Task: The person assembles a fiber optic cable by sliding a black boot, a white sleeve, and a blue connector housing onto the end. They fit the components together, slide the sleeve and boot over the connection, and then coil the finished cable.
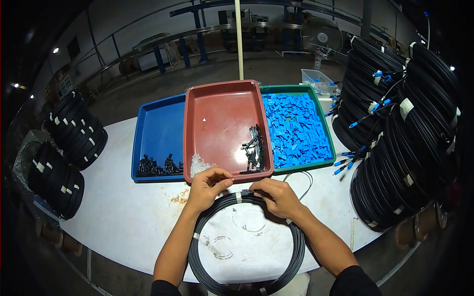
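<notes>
A coil of black cable (196, 254), bound with white tape, lies on the white table in front of me. Above its far edge, my right hand (277, 197) pinches a small black connector piece (246, 192) at the cable's end. My left hand (207, 190) is closed in a pinch just left of it, thumb against forefinger; a tiny bit shows at the fingertips, too small to name. The two hands are apart. A thin loop of cable (311, 181) sticks out beyond my right hand.
A red tray (222, 113) with black parts and clear pieces overlaps a blue tray (137, 143) of black parts and a green tray (323, 116) full of blue connectors. Tall cable coils (419, 158) stand right; more coils (74, 128) stand left. A clear bin (316, 79) sits behind.
</notes>
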